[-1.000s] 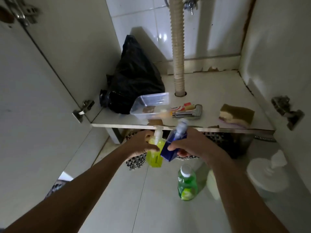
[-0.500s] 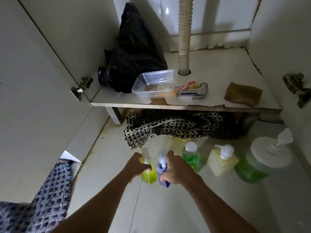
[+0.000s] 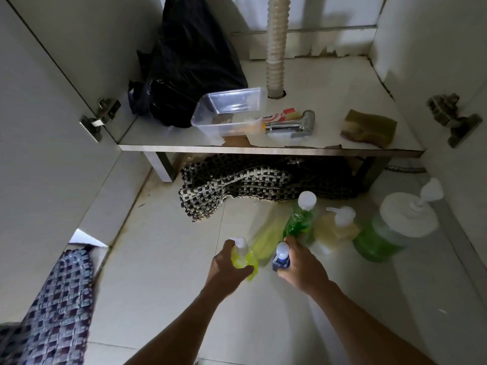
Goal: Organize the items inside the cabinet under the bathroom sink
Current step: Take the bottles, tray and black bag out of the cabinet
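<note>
Low in the frame's centre, left hand [image 3: 226,270] is clamped around a yellow-liquid pump bottle [image 3: 243,255], right hand [image 3: 303,270] around a blue white-capped bottle [image 3: 281,258]. Both sit upright at floor level beside the green bottles [image 3: 299,219], apparently cleared out so the cabinet shelf [image 3: 271,149] can be sorted.

The cabinet shelf [image 3: 329,83] spans the upper frame, carrying a black bag [image 3: 189,64] at upper left, a clear tub [image 3: 229,111], a chrome tap [image 3: 292,125] and a sponge [image 3: 369,127] at right. Below, the tiled floor [image 3: 163,259] holds a woven mat [image 3: 237,185] and three pump or capped bottles at centre right.
</note>
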